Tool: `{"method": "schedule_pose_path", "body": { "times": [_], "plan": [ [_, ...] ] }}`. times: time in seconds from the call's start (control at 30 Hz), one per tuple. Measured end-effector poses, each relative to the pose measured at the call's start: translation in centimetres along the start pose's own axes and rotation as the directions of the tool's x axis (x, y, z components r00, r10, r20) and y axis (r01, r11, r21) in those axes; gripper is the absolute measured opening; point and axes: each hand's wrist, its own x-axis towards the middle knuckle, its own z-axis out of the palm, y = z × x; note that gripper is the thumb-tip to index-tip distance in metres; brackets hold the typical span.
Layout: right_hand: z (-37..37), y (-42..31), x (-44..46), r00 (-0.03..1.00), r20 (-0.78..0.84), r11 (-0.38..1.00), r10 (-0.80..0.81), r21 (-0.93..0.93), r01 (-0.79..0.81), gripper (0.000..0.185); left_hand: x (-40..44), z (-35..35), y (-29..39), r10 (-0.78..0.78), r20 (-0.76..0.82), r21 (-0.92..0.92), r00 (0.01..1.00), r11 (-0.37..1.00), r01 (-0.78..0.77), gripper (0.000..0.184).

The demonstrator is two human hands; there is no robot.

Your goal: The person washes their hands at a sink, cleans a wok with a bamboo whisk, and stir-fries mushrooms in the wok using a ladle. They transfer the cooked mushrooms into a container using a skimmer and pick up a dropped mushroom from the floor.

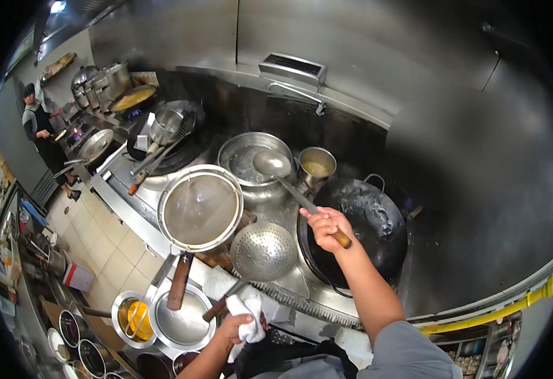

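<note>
My right hand [328, 228] is wrapped round the wooden-ended handle of a metal ladle [298, 197]. The ladle's bowl lies over the wide metal pot of water [231, 146]; whether it touches the water I cannot tell. Below my right hand sits a black wok [352, 252] with a wet, shiny inside. My left hand [232, 330], low at the front, grips a folded white cloth [245, 309]. Just beyond the cloth is the handle of a perforated skimmer [264, 251], which rests on the stove top. A small pot of yellowish liquid [317, 165] stands beside the water pot.
A large round strainer [200, 211] sits left of the skimmer. Farther left, a second wok [162, 158] holds several tools. Metal bowls [185, 319] stand at the front left. A faucet [319, 107] juts from the back wall. Another person [39, 126] stands at the far left.
</note>
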Motion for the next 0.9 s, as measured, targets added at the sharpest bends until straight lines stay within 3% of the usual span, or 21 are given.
{"method": "schedule_pose_path", "body": {
  "times": [0.07,0.13,0.2,0.33,0.4,0.47,0.53,0.57,0.6,0.63,0.67,0.7,0.73,0.8,0.83,0.87,0.9],
  "plan": [
    [0.8,1.5,-4.7,0.998,0.065,0.999,0.019,0.029,-0.021,0.038,-0.3,1.3,0.9,0.025,-0.189,0.123,0.982,0.992,-0.002,0.037],
    [1.4,2.9,-9.6,0.998,0.07,0.999,0.008,0.051,-0.011,0.043,0.2,1.7,1.6,0.351,-0.324,0.493,0.878,0.855,-0.16,0.033],
    [2.2,4.5,-14.0,0.999,0.029,0.999,-0.035,0.006,0.034,0.043,-0.2,1.8,3.2,0.398,-0.348,0.664,0.849,0.744,-0.076,0.035],
    [1.4,5.8,-20.7,0.983,-0.124,0.989,-0.136,-0.067,0.129,0.042,0.0,3.2,4.1,0.359,-0.31,0.381,0.88,0.896,-0.231,0.051],
    [0.1,5.9,-22.6,0.945,-0.274,0.973,-0.179,-0.194,0.128,0.039,0.7,4.8,3.5,0.464,-0.277,0.38,0.841,0.857,-0.348,0.052],
    [-1.2,6.6,-23.6,0.921,-0.341,0.96,-0.19,-0.261,0.101,0.032,0.6,4.4,3.0,0.471,-0.231,0.5,0.852,0.808,-0.311,0.061],
    [-2.4,7.9,-24.0,0.669,-0.483,0.624,-0.565,-0.78,-0.036,0.028,0.0,4.4,2.2,0.471,-0.351,0.526,0.809,0.814,-0.246,0.05],
    [-3.5,7.9,-24.2,0.627,-0.448,0.427,-0.637,-0.883,-0.197,0.033,-0.8,4.0,2.0,0.491,-0.351,0.689,0.797,0.712,-0.136,0.047],
    [-3.2,8.3,-24.0,0.637,-0.454,0.428,-0.623,-0.88,-0.208,0.033,-1.5,4.7,2.1,0.508,-0.347,0.816,0.788,0.578,-0.014,0.044],
    [-2.5,9.0,-23.9,0.586,-0.309,0.06,-0.749,-0.912,-0.405,0.037,-2.3,6.7,2.1,0.567,-0.32,0.891,0.759,0.453,0.037,0.044],
    [-2.1,9.3,-23.7,0.572,-0.115,-0.293,-0.812,-0.767,-0.571,0.041,-2.4,5.3,1.5,0.61,-0.296,0.929,0.735,0.364,0.072,0.048],
    [-2.4,9.5,-23.0,0.576,-0.118,-0.294,-0.809,-0.767,-0.57,0.041,-2.9,5.1,1.2,0.576,-0.304,0.907,0.759,0.419,0.046,0.049],
    [-2.8,9.7,-21.5,0.566,-0.035,-0.277,-0.824,-0.846,-0.456,0.037,-3.3,5.0,1.1,0.54,-0.306,0.883,0.784,0.469,0.021,0.05],
    [-3.8,10.2,-17.9,0.496,0.126,-0.251,-0.859,-0.948,-0.194,0.03,-3.4,5.2,0.3,0.62,-0.201,0.83,0.758,0.519,-0.204,0.051],
    [-3.9,10.3,-16.0,0.597,-0.178,0.139,-0.782,-0.984,-0.111,0.027,-3.4,5.5,0.1,0.606,-0.217,0.783,0.765,0.576,-0.235,0.049],
    [-4.4,10.4,-13.9,0.708,-0.408,0.513,-0.576,-0.855,-0.075,0.023,-3.2,4.3,0.1,0.55,-0.196,0.782,0.812,0.587,-0.209,0.068],
    [-6.2,11.4,-11.5,0.717,-0.432,0.545,-0.546,-0.834,-0.087,0.02,-2.9,4.7,0.0,0.572,-0.195,0.636,0.797,0.692,-0.341,0.072]
  ]
}}
